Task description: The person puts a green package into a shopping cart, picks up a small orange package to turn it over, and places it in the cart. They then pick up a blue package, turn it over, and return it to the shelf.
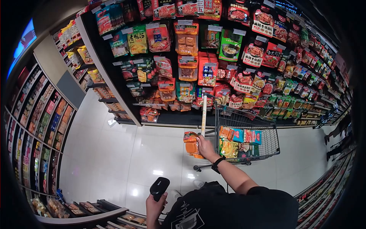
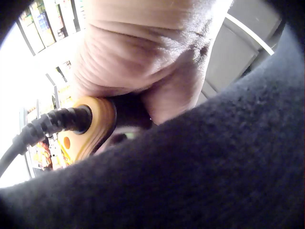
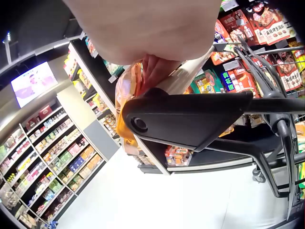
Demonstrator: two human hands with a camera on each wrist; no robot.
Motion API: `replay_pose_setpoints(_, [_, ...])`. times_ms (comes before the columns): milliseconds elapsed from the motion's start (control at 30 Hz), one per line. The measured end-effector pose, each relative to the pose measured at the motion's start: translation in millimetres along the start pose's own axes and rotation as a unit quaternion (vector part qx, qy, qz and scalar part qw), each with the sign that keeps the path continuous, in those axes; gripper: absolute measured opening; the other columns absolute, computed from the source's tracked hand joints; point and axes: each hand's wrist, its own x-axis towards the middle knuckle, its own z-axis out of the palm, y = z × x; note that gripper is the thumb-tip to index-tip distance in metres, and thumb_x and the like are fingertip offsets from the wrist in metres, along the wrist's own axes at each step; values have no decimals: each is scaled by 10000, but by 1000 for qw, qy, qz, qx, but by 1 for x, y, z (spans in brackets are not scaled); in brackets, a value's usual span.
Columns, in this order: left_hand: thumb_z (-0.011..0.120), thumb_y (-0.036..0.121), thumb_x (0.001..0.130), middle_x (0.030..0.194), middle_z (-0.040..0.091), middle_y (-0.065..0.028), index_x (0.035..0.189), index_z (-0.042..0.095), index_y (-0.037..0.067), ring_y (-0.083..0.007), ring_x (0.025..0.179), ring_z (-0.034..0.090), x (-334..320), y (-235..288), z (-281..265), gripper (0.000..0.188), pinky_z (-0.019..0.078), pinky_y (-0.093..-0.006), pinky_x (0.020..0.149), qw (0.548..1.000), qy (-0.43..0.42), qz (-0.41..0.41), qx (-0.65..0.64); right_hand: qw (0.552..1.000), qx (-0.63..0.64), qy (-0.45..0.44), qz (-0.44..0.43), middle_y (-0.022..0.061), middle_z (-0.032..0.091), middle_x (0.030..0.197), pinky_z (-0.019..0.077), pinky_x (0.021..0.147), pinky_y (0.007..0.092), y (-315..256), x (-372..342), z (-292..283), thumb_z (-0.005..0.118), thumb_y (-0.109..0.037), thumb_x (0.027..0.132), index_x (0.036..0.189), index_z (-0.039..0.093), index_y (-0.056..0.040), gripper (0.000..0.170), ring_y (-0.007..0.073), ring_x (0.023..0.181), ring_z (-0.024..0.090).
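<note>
In the head view my left hand grips a black handheld barcode scanner, low and left of the dark shirt. The left wrist view catches the scanner's yellow handle end with its ribbed black cord; dark cloth covers the lower part. At the near end of the cart's pale handle bar, my right hand pinches an orange and clear food packet. The packet hangs beside the bar, left of the cart. Behind the black handle bracket, the right wrist view shows the packet partly hidden.
A wire shopping cart with several seasoning packets inside stands by the tall shelf of hanging packets. More shelving runs along the left, and a low display is near. At far right is another person.
</note>
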Motion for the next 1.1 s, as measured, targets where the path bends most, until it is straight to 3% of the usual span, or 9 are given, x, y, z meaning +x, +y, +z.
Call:
replay_pose_setpoints(233, [838, 265, 952, 703, 695, -48, 1088, 693, 21, -85, 565, 612, 4, -5, 1, 314, 456, -261, 491, 1000, -11, 1, -3, 998, 36, 7, 47, 231, 670, 683, 531, 603, 573, 13, -7, 11, 444, -325, 1160, 1147, 568, -71, 283, 476, 685, 698])
replay_pose_setpoints(367, [837, 291, 950, 715, 711, -51, 1086, 708, 20, -94, 588, 636, 5, -3, 2, 330, 479, -269, 514, 999, -15, 7, 42, 999, -19, 33, 33, 227, 671, 692, 504, 624, 611, 5, -15, 4, 439, -356, 1159, 1143, 571, -84, 303, 501, 717, 681])
replay_pose_setpoints(1100, [832, 276, 962, 735, 691, -43, 1136, 683, 34, -81, 568, 600, 1, -6, 2, 333, 450, -249, 491, 998, -35, 7, 46, 997, -39, 54, 32, 263, 682, 767, 508, 650, 608, 1, -31, -5, 463, -338, 1148, 1141, 586, -97, 271, 513, 782, 679])
